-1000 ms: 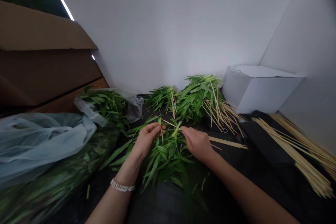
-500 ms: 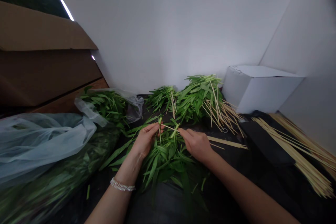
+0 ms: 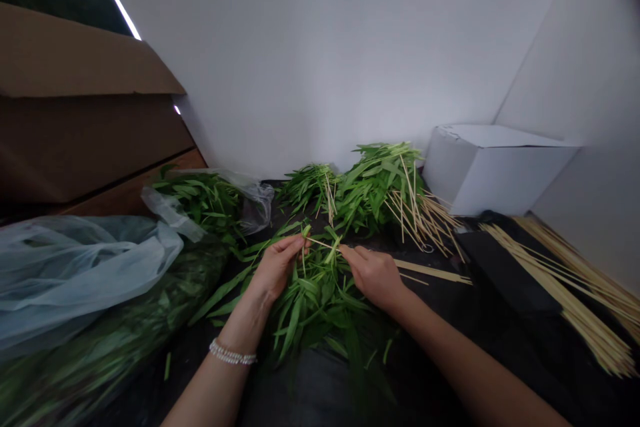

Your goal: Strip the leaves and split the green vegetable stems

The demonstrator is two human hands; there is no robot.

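Between my hands runs a thin wooden skewer (image 3: 323, 243), with green leafy stems (image 3: 332, 255) threaded on it near its right end. My left hand (image 3: 281, 262), with a beaded bracelet on its wrist, pinches a short green stem (image 3: 306, 231) at the skewer's left end. My right hand (image 3: 374, 275) is closed round the skewer's other end, its fingertips beside the threaded stems. Long leaves (image 3: 320, 303) hang and lie below both hands on the dark surface. The part of the skewer inside my right hand is hidden.
Behind lie leafy bunches on skewers (image 3: 385, 180). At right are a white box (image 3: 505, 170), a black block (image 3: 507, 273) and piled bare skewers (image 3: 575, 307). Plastic bags of greens (image 3: 90, 273) lie left, below a cardboard box (image 3: 85, 147).
Very little differs. The short stem in my left fingers has tilted slightly, and both hands stay in nearly the same place.
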